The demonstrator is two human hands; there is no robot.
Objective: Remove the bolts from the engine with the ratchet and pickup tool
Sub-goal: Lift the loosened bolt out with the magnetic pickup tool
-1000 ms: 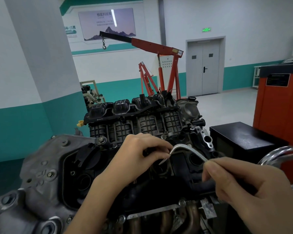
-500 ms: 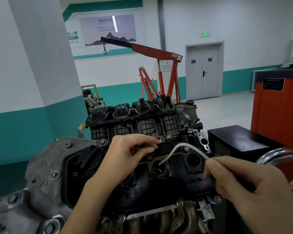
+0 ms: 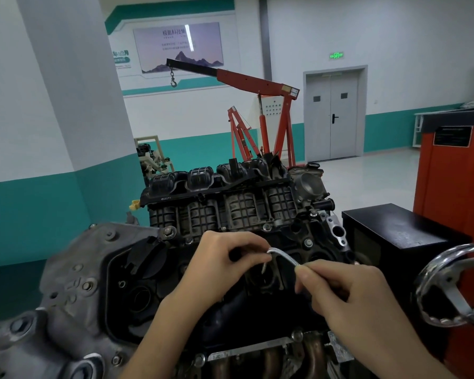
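Pinching the pickup tool (image 3: 283, 255) near its tip with my left hand (image 3: 225, 266), right hand (image 3: 348, 299) gripping its shaft over the engine (image 3: 230, 209) — any bolt on it, hard to see, could spring off into a well (image 3: 259, 279).

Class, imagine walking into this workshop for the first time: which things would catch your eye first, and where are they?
A large dark engine fills the centre foreground, and above it the left hand and right hand both pinch a bent silver pickup tool. Behind, by the far wall, stands a red engine crane; a chrome handwheel gleams at the right edge.
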